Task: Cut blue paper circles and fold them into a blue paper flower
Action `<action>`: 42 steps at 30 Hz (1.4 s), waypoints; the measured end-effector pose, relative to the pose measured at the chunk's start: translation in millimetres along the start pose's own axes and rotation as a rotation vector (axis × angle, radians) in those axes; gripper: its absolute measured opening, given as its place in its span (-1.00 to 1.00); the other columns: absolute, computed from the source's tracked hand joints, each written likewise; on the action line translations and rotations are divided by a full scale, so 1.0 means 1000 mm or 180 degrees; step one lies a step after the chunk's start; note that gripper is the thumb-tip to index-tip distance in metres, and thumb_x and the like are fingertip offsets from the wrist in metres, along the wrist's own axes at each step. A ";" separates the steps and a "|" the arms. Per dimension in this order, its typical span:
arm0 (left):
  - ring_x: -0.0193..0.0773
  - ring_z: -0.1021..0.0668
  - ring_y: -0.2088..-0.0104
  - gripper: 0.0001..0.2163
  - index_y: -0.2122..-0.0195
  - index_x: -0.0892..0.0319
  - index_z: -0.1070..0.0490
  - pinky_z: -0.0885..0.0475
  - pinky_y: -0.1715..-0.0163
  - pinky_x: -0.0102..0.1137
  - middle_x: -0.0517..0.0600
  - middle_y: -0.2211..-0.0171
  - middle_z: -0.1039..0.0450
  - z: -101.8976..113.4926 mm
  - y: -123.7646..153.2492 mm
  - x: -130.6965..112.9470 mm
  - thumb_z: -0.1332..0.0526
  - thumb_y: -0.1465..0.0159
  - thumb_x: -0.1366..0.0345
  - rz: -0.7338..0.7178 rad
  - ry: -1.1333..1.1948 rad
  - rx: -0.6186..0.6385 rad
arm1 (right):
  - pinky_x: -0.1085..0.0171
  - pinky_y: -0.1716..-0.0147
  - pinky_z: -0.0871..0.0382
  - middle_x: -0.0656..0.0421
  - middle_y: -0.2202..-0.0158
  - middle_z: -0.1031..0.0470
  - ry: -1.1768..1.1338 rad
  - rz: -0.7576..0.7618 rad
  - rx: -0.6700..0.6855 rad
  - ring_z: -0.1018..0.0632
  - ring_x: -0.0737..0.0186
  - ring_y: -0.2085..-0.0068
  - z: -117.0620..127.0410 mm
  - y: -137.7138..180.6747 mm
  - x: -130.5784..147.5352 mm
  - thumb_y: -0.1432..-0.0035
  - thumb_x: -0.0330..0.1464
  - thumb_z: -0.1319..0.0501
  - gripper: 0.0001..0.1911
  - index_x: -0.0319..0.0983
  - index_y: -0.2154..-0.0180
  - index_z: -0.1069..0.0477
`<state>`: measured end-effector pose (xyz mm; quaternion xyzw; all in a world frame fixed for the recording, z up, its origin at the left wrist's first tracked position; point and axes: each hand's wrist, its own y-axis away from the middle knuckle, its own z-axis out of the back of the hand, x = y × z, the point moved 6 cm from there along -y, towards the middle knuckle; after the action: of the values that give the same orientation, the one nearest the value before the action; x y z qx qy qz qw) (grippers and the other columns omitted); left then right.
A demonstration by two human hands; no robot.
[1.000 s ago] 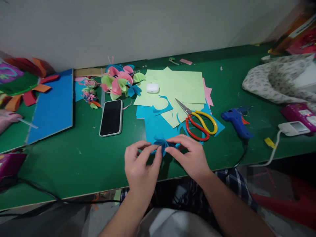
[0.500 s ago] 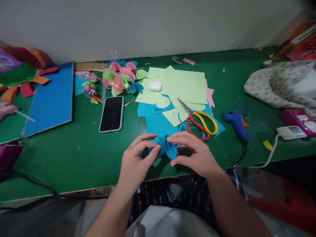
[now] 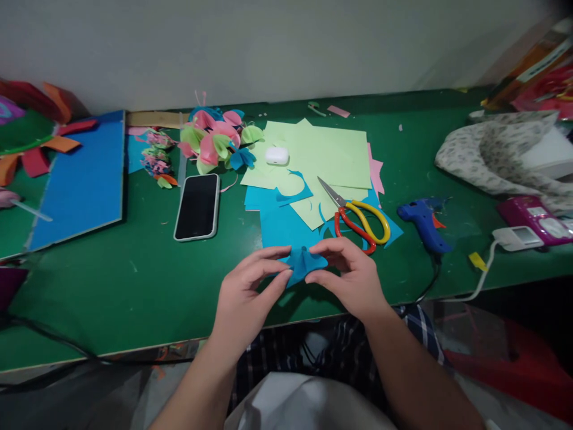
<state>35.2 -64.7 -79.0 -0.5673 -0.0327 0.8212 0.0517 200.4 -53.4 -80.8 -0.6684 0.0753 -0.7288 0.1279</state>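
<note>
A folded blue paper piece (image 3: 303, 263), shaped like a flower, is held between both hands above the table's front edge. My left hand (image 3: 250, 283) pinches its left side between thumb and fingers. On the right side, the thumb and fingers of my right hand (image 3: 351, 275) close on the piece's edge. Just beyond my hands are blue paper sheets (image 3: 280, 227) with cut-out curves. Scissors (image 3: 358, 218) with one red and one yellow handle lie on the paper near my right hand, blades pointing away to the left.
Pale green sheets (image 3: 331, 155) carry a white earbud case (image 3: 277, 156). A phone (image 3: 197, 207) lies left, below a bunch of paper flowers (image 3: 219, 140). At right are a blue glue gun (image 3: 425, 224), a white device (image 3: 517, 239) and a patterned cloth (image 3: 474, 152). A blue board (image 3: 85, 179) stands left.
The blue paper piece has turned and its right lobe, which hung down, now spreads sideways. My right hand has shifted slightly and closed its thumb and fingers onto the piece. The view has shifted slightly.
</note>
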 end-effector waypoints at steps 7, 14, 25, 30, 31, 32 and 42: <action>-0.20 -0.58 0.14 -0.92 0.44 0.13 -0.52 -0.48 0.15 -0.34 0.04 0.17 -0.56 -0.003 0.003 0.003 -0.25 -0.18 0.34 0.0152 0.0277 -0.0055 | 0.43 0.47 -0.48 0.24 0.33 -0.51 -0.0030 -0.0097 -0.0284 -0.54 0.35 0.36 0.000 0.001 -0.003 0.08 -0.37 -0.40 -0.69 -0.12 0.22 -0.45; -0.22 -0.59 0.18 -0.93 0.47 0.14 -0.53 -0.49 0.19 -0.40 -0.01 0.22 -0.59 -0.010 0.001 0.024 -0.31 -0.14 0.31 0.0777 0.1264 -0.0262 | 0.35 0.45 -0.44 0.25 0.38 -0.50 -0.0720 -0.0626 0.0147 -0.53 0.32 0.38 -0.005 0.001 -0.014 0.10 -0.35 -0.43 -0.62 -0.06 0.18 -0.46; -0.28 -0.58 0.16 -0.80 0.34 0.06 -0.53 -0.50 0.13 -0.36 -0.05 0.16 -0.54 -0.001 0.010 -0.004 -0.26 -0.15 0.54 -0.0636 0.0252 -0.0495 | 0.34 0.45 -0.40 0.29 0.44 -0.43 -0.0871 -0.0569 0.0093 -0.48 0.34 0.40 -0.007 -0.001 -0.014 0.14 -0.48 -0.42 -0.79 -0.11 0.41 -0.51; -0.27 -0.58 0.16 -0.74 0.28 0.09 -0.53 -0.52 0.15 -0.36 -0.03 0.12 -0.53 0.003 0.014 -0.013 -0.27 -0.11 0.60 -0.1075 -0.0026 -0.0669 | 0.34 0.44 -0.38 0.25 0.41 -0.47 -0.0881 -0.0402 0.0204 -0.48 0.33 0.38 -0.006 -0.001 -0.009 0.08 -0.42 -0.41 -0.83 -0.11 0.37 -0.54; -0.27 -0.58 0.16 -0.74 0.27 0.10 -0.53 -0.52 0.16 -0.36 -0.01 0.11 -0.52 0.004 0.015 -0.015 -0.28 -0.10 0.60 -0.1132 -0.0078 -0.0731 | 0.34 0.43 -0.39 0.24 0.39 -0.48 -0.0925 -0.0384 0.0256 -0.49 0.33 0.37 -0.006 0.000 -0.009 0.06 -0.40 -0.40 -0.83 -0.09 0.34 -0.54; -0.27 -0.58 0.16 -0.75 0.27 0.12 -0.52 -0.52 0.16 -0.37 0.00 0.10 -0.52 0.005 0.016 -0.017 -0.28 -0.10 0.60 -0.1176 -0.0145 -0.0794 | 0.33 0.43 -0.39 0.24 0.37 -0.49 -0.0978 -0.0368 0.0298 -0.50 0.33 0.36 -0.005 0.000 -0.009 0.05 -0.37 -0.40 -0.81 -0.08 0.31 -0.54; -0.23 -0.58 0.18 -0.79 0.29 0.15 -0.50 -0.52 0.13 -0.32 0.04 0.10 -0.52 0.006 0.022 -0.037 -0.31 -0.09 0.57 -0.1612 -0.1119 -0.0955 | 0.33 0.38 -0.38 0.20 0.35 -0.47 -0.1088 -0.0143 0.0304 -0.48 0.31 0.30 0.001 0.000 -0.005 -0.03 -0.20 -0.34 -0.78 -0.03 0.21 -0.56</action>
<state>41.6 -91.0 -45.5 -0.3922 -0.3014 0.8536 0.1635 202.1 -51.7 -85.8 -0.7772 0.0028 -0.6101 0.1542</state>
